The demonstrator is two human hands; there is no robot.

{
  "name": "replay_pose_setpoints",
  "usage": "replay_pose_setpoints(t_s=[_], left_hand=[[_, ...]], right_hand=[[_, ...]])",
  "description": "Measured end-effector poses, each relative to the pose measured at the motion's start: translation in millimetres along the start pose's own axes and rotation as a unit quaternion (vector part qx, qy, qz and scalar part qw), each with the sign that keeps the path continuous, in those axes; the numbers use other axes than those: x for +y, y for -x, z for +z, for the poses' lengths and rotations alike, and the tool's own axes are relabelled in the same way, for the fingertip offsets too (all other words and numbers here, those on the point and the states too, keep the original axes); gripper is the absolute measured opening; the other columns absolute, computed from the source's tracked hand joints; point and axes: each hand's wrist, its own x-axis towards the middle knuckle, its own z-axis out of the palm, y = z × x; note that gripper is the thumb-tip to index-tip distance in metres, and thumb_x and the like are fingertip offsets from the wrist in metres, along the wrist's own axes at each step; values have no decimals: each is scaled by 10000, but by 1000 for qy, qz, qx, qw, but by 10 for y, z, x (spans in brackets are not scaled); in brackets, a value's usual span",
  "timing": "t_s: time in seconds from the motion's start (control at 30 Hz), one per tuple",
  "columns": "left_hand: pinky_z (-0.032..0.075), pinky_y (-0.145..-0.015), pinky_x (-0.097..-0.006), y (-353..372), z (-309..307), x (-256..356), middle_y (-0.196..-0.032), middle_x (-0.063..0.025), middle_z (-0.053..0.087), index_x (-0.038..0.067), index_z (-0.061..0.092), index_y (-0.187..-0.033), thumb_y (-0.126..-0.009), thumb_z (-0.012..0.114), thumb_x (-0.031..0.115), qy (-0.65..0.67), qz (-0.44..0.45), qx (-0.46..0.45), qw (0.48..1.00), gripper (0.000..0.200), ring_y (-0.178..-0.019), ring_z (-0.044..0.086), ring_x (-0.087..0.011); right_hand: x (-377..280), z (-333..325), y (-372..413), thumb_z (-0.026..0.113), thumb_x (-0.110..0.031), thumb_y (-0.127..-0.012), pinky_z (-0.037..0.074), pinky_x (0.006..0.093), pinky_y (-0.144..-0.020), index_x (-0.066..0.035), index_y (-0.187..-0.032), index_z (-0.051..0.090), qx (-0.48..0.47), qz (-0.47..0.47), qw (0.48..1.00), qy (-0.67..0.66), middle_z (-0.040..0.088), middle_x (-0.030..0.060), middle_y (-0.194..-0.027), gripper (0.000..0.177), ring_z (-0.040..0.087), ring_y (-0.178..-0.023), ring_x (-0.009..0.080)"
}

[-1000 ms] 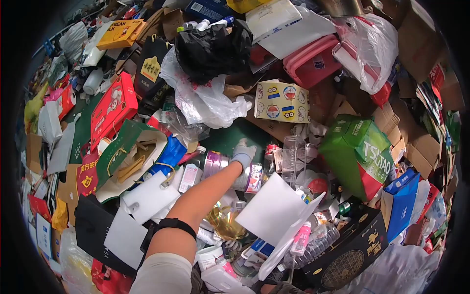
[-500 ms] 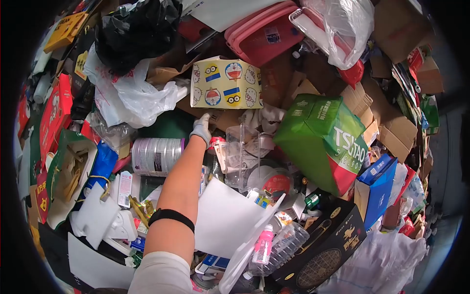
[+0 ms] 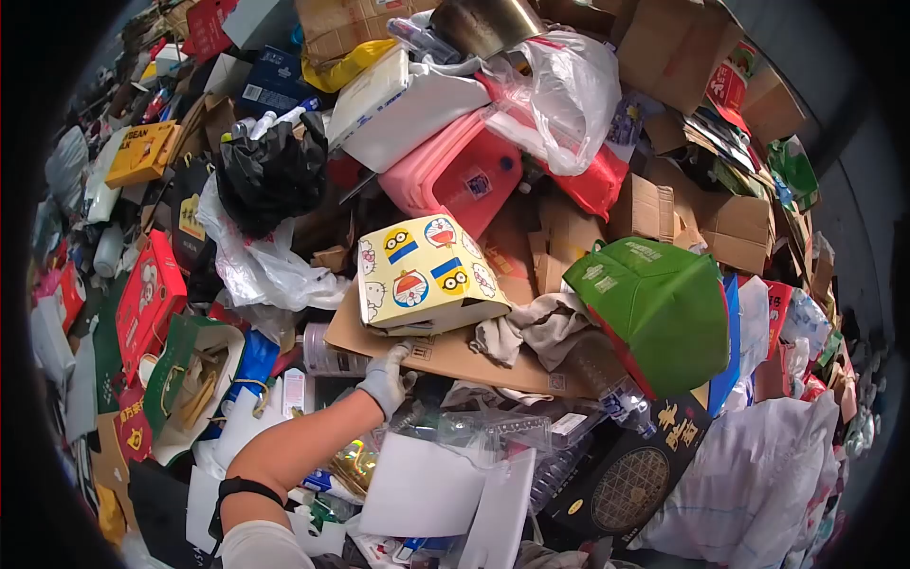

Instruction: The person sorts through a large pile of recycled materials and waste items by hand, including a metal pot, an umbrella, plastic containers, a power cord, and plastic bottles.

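Note:
My left hand [image 3: 387, 381], in a pale glove, grips the near edge of a flat brown cardboard sheet [image 3: 441, 356]. Its fingertips are partly hidden at that edge. On the sheet sits a yellow cartoon-print box [image 3: 427, 275], tilted. A crumpled grey-white cloth [image 3: 540, 327] lies at the sheet's right part, beside a green bag [image 3: 654, 313]. Below the sheet are clear plastic packaging [image 3: 474, 427] and a white board [image 3: 422, 484]. A metal can [image 3: 327, 351] is partly covered by the sheet's left end. My right hand is out of view.
Mixed waste is heaped all around. Beyond the box lie a pink plastic tub [image 3: 464, 175] and a clear plastic bag [image 3: 559, 100]. A black bag [image 3: 270, 175] is at upper left. A black box [image 3: 630, 474] and a large white sack [image 3: 749, 484] lie at lower right.
The cardboard sheet has been pulled nearer and lifted, carrying the cartoon box and cloth. It now covers part of the can and plastic. The green bag has tipped over. The view has shifted.

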Motion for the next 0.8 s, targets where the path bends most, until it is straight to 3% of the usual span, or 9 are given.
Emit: replay_pose_setpoints(t_s=[0.17,0.23,0.3,0.4,0.5,0.57,0.6,0.67,0.8], left_hand=[[339,-366,-186,1704,-117,735,-711,-31,595,138,554,-897,-749,631,281,-97,41,5,994,220,-420,471,-120],[262,-307,-187,2285,-260,881,-681,-45,580,104,545,-876,-784,562,265,-118,64,15,991,186,-391,432,-106],[249,-297,-188,3031,-373,995,-637,-54,567,113,540,-818,-759,578,275,-133,132,30,982,176,-355,404,-112],[246,-295,-200,3910,-714,1130,-546,-21,495,122,509,-716,-738,589,281,-140,134,60,979,180,-347,383,-115],[252,-299,-210,4546,-1162,1212,-524,-15,443,122,473,-690,-748,568,293,-118,144,110,976,204,-354,391,-122],[249,-297,-219,4905,-1454,1271,-524,-12,437,124,469,-691,-737,569,303,-141,179,109,968,210,-355,385,-129],[245,-294,-224,5137,-1495,1266,-522,-11,428,129,460,-676,-730,572,305,-160,204,145,955,216,-348,373,-129],[235,-287,-231,5551,-1572,1279,-504,-1,410,138,452,-650,-717,577,309,-185,245,197,931,222,-335,351,-125],[186,-263,-204,6147,-1838,1531,-441,37,402,161,457,-572,-707,568,331,-209,282,194,916,243,-291,285,-80]], right_hand=[[486,-171,297,606,-282,-788,407,224,-527,-25,-929,561,-35,-23,998,56,562,92,-728,296,525,-598,140],[718,-211,398,622,-250,-780,424,219,-528,-29,-995,563,-53,-142,968,199,580,90,-771,313,547,-611,143],[754,-190,421,702,-169,-696,475,269,-612,-51,-961,574,-33,-548,680,486,570,105,-974,317,587,-689,212],[873,-129,767,693,-185,-638,480,360,-720,-87,-1095,509,8,-520,625,582,500,136,-1109,503,557,-904,318],[1069,-113,952,722,-352,-613,463,411,-750,-155,-1120,499,110,-593,463,650,482,80,-1128,588,548,-919,273],[1210,-241,971,703,-402,-599,320,532,-905,-190,-1168,480,186,-595,375,686,457,64,-1168,647,502,-1014,270],[1235,-320,928,690,-421,-605,177,594,-953,-206,-1204,464,197,-602,377,676,434,52,-1204,676,485,-1043,261],[1135,-394,1114,712,-295,-642,392,436,-825,-166,-1166,492,165,-669,399,606,498,55,-1107,583,536,-915,230],[1318,-791,1175,691,-176,-725,466,248,-620,-82,-1018,549,89,-638,633,429,564,46,-879,339,552,-705,135]])
